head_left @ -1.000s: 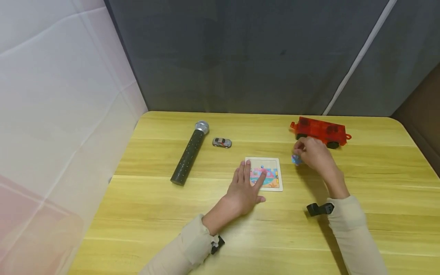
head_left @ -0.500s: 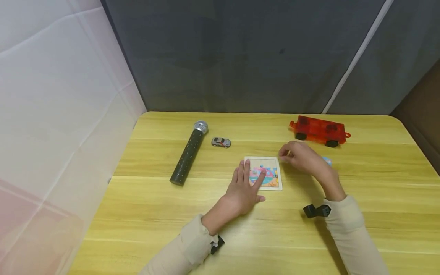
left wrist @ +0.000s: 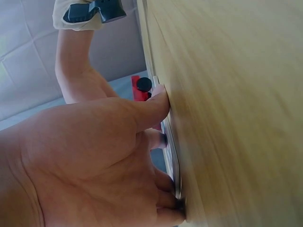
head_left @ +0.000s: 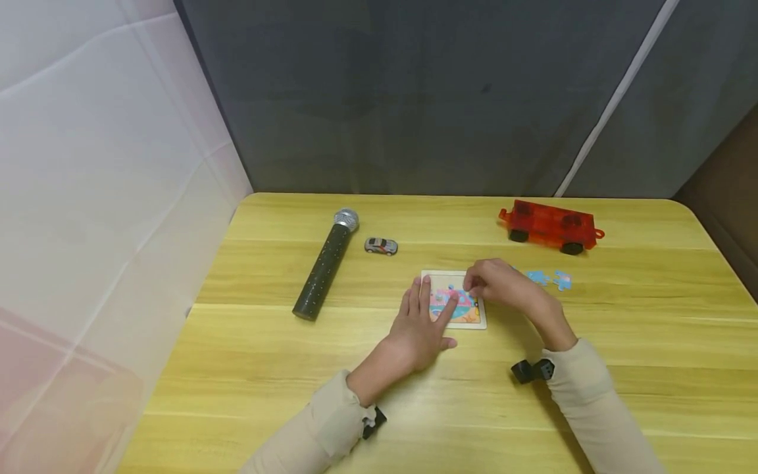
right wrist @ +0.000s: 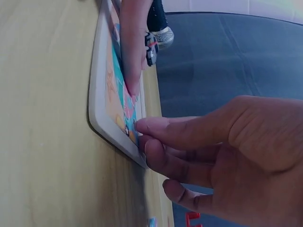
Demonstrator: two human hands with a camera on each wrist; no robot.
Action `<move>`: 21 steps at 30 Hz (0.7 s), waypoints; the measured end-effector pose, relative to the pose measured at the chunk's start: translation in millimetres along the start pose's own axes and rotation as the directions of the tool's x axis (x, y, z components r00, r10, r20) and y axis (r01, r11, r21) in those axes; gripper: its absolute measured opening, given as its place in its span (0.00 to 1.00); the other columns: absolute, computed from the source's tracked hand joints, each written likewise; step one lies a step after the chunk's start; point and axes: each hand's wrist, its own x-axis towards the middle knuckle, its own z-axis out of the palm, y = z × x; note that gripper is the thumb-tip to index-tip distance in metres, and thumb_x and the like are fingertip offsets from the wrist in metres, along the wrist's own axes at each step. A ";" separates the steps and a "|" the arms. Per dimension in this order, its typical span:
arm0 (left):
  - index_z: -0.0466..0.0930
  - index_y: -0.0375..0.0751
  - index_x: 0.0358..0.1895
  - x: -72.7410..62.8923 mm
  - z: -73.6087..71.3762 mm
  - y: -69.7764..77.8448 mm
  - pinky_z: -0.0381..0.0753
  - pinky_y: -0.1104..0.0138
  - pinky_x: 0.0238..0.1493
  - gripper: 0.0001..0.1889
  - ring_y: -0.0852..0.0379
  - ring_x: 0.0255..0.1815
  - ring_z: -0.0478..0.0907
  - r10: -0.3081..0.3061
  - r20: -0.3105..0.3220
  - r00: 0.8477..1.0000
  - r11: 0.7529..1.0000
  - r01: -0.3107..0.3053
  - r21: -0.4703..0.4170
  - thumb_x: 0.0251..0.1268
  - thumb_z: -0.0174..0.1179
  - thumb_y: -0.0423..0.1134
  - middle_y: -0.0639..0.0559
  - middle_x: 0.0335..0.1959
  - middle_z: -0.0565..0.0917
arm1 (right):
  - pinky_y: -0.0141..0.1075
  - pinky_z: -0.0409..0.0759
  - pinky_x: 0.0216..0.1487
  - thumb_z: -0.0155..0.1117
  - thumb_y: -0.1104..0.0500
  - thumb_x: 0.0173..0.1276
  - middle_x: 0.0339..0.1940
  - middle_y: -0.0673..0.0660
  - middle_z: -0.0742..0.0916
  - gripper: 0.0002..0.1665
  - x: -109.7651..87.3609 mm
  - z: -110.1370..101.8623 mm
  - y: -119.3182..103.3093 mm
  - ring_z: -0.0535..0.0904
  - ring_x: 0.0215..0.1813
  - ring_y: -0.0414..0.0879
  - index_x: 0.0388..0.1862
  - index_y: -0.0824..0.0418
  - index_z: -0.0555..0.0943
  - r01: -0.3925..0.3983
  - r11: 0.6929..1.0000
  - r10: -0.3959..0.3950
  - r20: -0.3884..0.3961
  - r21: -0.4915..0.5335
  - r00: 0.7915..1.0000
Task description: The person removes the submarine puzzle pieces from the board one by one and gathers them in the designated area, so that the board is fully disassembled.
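A small square jigsaw puzzle in a pale frame lies on the table, its printed picture filling the lower part and a bare strip along the top. My left hand rests on its left side with fingers spread, the index finger on the picture. At the upper right corner of the frame, my right hand pinches with thumb and index finger; the puzzle piece between them is almost wholly hidden. In the right wrist view, these fingertips are close against the puzzle's picture. Loose blue puzzle pieces lie right of the right hand.
A red toy wagon with black wheels stands at the back right. Toward the back left are a small silver toy car and a dark speckled microphone. A grey partition rises behind the table.
My right hand has moved left from near the wagon to the puzzle's upper right corner, bringing a blue piece. Loose pieces behind it have come into view. My left hand has stayed put.
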 end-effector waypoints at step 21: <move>0.38 0.59 0.93 0.9 1.7 0.3 0.48 0.49 0.91 0.41 0.31 0.93 0.38 -0.003 -0.004 1.000 1.000 0.003 -0.013 0.89 0.40 0.66 0.26 0.90 0.39 | 0.43 0.86 0.43 0.70 0.76 0.72 0.33 0.55 0.89 0.08 0.8 3.3 -0.6 0.81 0.36 0.45 0.35 0.65 0.86 0.002 1.000 -0.002 -0.010 0.015 1.000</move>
